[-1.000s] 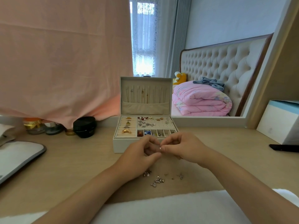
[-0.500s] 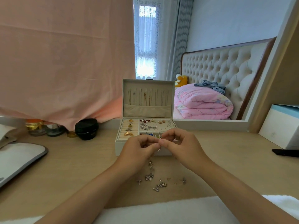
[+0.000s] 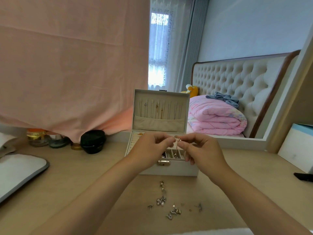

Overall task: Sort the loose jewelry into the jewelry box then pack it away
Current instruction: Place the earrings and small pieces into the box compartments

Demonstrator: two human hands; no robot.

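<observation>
An open cream jewelry box stands on the wooden table, lid upright with necklaces hanging inside. My left hand and my right hand are raised in front of the box and hide much of its tray. Together they pinch a small earring with pale beads and a thin dangling part between their fingertips. Several loose earrings and studs lie scattered on the table below my hands, nearer to me than the box.
A black round jar and small glass jars stand at the back left under a pink cloth. A white pad lies at far left. A white box and a dark phone sit at right. A mirror stands behind.
Both hands have risen from just above the table to in front of the box's tray, still pinching the small earring. The loose pieces below them have come into fuller view.
</observation>
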